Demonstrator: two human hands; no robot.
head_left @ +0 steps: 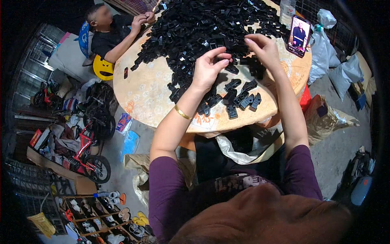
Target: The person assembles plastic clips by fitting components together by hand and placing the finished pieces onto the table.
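A large heap of small black plastic parts (183,36) covers much of a round table (146,101). My left hand (209,69) is above the heap's near edge, its fingers curled toward the thumb. Whatever they may hold blends into the black parts behind. To the right, my right hand (264,51) is over the heap's right side, thumb and forefinger brought close together. Anything between those fingertips is too dark to make out. Nearer to me, below both hands, lies a loose group of larger black plastic pieces (241,97).
A phone (298,35) stands upright at the table's right edge, near a clear plastic container (287,12). Another person (118,36) sits at the far left, hands at the heap. White sacks (323,53) stand right; a red bicycle (87,150) and shoe rack (97,219) are left.
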